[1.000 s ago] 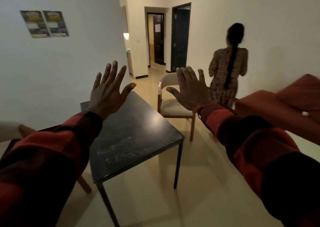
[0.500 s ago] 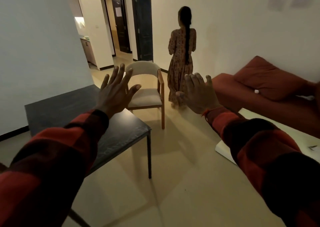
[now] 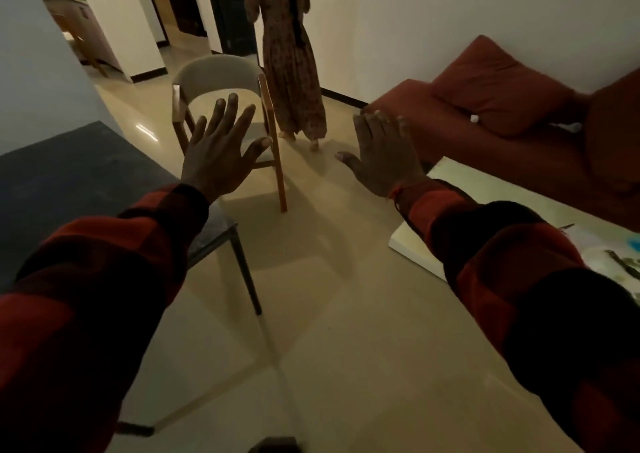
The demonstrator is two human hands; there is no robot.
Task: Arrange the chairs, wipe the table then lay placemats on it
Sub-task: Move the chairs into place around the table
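The left hand [image 3: 220, 153] and the right hand [image 3: 382, 156] are both raised with fingers spread and straight; neither grasps anything.

The chair [image 3: 225, 106] stands on the floor beyond the left hand, partly hidden behind it and well apart from it. It has a curved padded backrest, a padded seat and wooden legs. Expect a rigid frame of moderate weight that can scrape or tip if dragged by one corner. Judged best hold: the top of the backrest, or the two wooden uprights at its sides, one per hand.

The dark counter [image 3: 69, 182] lies below and left of the left hand, its near corner leg under the left sleeve.

Obstructions:
- A second person [image 3: 291, 71] stands just beyond the chair.
- A red sofa [image 3: 485, 134] lies beyond the right hand.
- A pale flat board [image 3: 467, 206] rests on the floor under the right forearm.
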